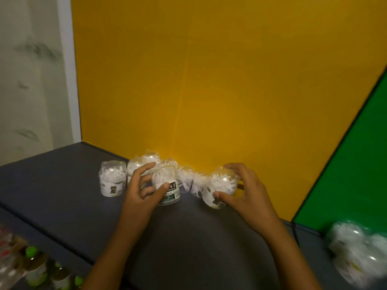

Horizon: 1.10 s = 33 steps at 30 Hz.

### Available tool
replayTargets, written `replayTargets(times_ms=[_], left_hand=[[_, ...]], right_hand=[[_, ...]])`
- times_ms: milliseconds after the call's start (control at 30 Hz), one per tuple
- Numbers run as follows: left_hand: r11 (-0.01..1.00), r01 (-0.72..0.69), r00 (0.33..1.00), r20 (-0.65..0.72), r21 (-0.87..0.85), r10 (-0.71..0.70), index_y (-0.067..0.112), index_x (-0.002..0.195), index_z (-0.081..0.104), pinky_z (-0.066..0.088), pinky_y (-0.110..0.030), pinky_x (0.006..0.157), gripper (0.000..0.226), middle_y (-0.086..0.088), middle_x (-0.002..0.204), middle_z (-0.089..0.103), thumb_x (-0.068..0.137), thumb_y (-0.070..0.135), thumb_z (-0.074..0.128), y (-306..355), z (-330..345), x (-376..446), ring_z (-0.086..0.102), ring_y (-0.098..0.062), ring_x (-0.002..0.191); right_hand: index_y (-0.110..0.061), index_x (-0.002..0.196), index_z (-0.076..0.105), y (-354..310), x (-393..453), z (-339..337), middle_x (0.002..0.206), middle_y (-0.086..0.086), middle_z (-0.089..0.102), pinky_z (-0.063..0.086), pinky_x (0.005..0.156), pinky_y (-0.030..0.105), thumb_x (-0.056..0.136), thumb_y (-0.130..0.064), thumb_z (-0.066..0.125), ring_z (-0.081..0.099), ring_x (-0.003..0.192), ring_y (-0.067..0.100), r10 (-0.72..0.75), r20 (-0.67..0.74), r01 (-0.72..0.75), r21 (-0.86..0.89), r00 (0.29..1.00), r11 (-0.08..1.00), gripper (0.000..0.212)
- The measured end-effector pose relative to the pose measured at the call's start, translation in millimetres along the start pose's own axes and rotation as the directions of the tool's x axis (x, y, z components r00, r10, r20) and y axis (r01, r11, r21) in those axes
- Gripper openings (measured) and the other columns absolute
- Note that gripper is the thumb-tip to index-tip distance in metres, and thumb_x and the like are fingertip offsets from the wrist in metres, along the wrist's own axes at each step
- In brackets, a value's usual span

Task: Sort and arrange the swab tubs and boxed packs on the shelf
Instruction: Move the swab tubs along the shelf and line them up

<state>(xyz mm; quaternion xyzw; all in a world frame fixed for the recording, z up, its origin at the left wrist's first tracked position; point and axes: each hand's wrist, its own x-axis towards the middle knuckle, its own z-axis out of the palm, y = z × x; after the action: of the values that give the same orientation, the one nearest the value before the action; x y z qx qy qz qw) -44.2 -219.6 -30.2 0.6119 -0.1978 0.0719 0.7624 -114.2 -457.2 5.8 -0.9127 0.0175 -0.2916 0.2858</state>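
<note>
Several clear tubs of white swabs stand in a row on the dark grey shelf [62, 185] against the yellow back wall. My left hand [144, 189] grips a tub with a dark green label [167, 187], thumb on its front and fingers behind it. My right hand [240, 189] holds a tilted tub with a small bear label [219, 189], thumb low on its front. Between them sit two more tubs [188, 178], partly hidden. One tub [112, 181] stands apart at the left end. No boxed packs are visible.
A blurred cluster of the same tubs [360, 250] sits at the lower right in front of a green panel [356, 164]. Bottles with green caps [37, 266] stand on a lower level at the bottom left. A white wall is at the left.
</note>
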Motion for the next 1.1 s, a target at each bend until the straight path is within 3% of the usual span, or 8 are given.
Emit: replayTargets(times_ms=[100, 167, 367, 433, 600, 733, 933, 1100], left_hand=[[1.0, 0.018, 0.997, 0.082, -0.017, -0.016, 0.025, 0.127, 0.052, 0.056, -0.02, 0.076, 0.051, 0.007, 0.117, 0.061, 0.083, 0.003, 0.068, 9, 23, -25, 0.067, -0.001, 0.094], [0.999, 0.029, 0.991, 0.13, -0.016, -0.026, 0.023, 0.124, 0.054, 0.053, -0.014, 0.071, 0.049, 0.012, 0.109, 0.064, 0.082, 0.002, 0.068, 16, 39, -43, 0.065, 0.003, 0.093], [0.999, 0.034, 0.963, 0.268, -0.023, -0.027, 0.022, 0.119, 0.057, 0.05, -0.009, 0.068, 0.046, 0.017, 0.101, 0.07, 0.081, 0.0, 0.068, 46, 85, -98, 0.067, -0.001, 0.093], [0.999, 0.035, 0.957, 0.289, -0.032, -0.025, 0.023, 0.118, 0.056, 0.049, -0.008, 0.067, 0.045, 0.029, 0.096, 0.068, 0.082, -0.001, 0.067, 54, 100, -118, 0.065, 0.007, 0.09], [0.996, 0.065, 0.936, 0.351, -0.068, -0.037, 0.02, 0.121, 0.057, 0.053, -0.015, 0.065, 0.046, 0.025, 0.1, 0.069, 0.081, -0.002, 0.067, 65, 139, -173, 0.068, -0.005, 0.094], [0.995, 0.072, 0.916, 0.398, -0.072, -0.038, 0.02, 0.121, 0.057, 0.053, -0.013, 0.066, 0.047, 0.029, 0.098, 0.068, 0.081, -0.002, 0.067, 69, 172, -208, 0.067, -0.003, 0.094], [0.996, 0.045, 0.9, 0.436, -0.079, -0.006, 0.024, 0.12, 0.059, 0.049, -0.008, 0.069, 0.049, 0.017, 0.105, 0.067, 0.079, 0.0, 0.071, 78, 211, -233, 0.064, 0.005, 0.096], [0.996, 0.005, 0.885, 0.464, -0.086, 0.035, 0.024, 0.115, 0.061, 0.05, -0.01, 0.072, 0.045, 0.021, 0.109, 0.067, 0.078, -0.001, 0.071, 78, 232, -227, 0.065, -0.002, 0.1]], right_hand=[[-0.046, 0.123, 0.051, 6, -37, -27, 0.121, -0.01, 0.057, 0.051, 0.08, 0.016, 0.07, -0.034, 0.087, 0.057, 0.107, 0.008, 0.035, -0.057, -0.032, 0.052, 0.998, 0.998, 0.065], [-0.045, 0.125, 0.051, 8, -61, -47, 0.122, -0.01, 0.056, 0.048, 0.078, 0.012, 0.071, -0.033, 0.086, 0.057, 0.108, 0.008, 0.052, -0.081, -0.047, 0.057, 0.995, 0.997, 0.065], [-0.046, 0.128, 0.047, 11, -131, -115, 0.125, -0.013, 0.052, 0.041, 0.082, 0.011, 0.076, -0.035, 0.082, 0.052, 0.111, 0.006, 0.13, -0.153, -0.127, 0.033, 0.98, 0.991, 0.064], [-0.047, 0.129, 0.045, 15, -157, -135, 0.125, -0.013, 0.052, 0.045, 0.086, 0.018, 0.076, -0.036, 0.082, 0.052, 0.111, 0.006, 0.153, -0.177, -0.151, 0.024, 0.972, 0.988, 0.065], [-0.043, 0.13, 0.044, 22, -218, -180, 0.126, -0.015, 0.051, 0.052, 0.092, 0.035, 0.074, -0.034, 0.083, 0.054, 0.112, 0.008, 0.23, -0.212, -0.233, 0.013, 0.95, 0.972, 0.069], [-0.044, 0.126, 0.042, 31, -258, -213, 0.127, -0.016, 0.052, 0.053, 0.091, 0.032, 0.073, -0.032, 0.084, 0.056, 0.113, 0.009, 0.257, -0.227, -0.267, -0.011, 0.939, 0.964, 0.069], [-0.04, 0.123, 0.045, 45, -286, -259, 0.123, -0.016, 0.053, 0.051, 0.092, 0.035, 0.073, -0.031, 0.084, 0.054, 0.111, 0.009, 0.276, -0.272, -0.305, -0.067, 0.922, 0.95, 0.064], [-0.039, 0.123, 0.046, 62, -286, -273, 0.121, -0.015, 0.053, 0.047, 0.087, 0.021, 0.074, -0.032, 0.083, 0.052, 0.11, 0.006, 0.267, -0.288, -0.3, -0.078, 0.92, 0.951, 0.062]])
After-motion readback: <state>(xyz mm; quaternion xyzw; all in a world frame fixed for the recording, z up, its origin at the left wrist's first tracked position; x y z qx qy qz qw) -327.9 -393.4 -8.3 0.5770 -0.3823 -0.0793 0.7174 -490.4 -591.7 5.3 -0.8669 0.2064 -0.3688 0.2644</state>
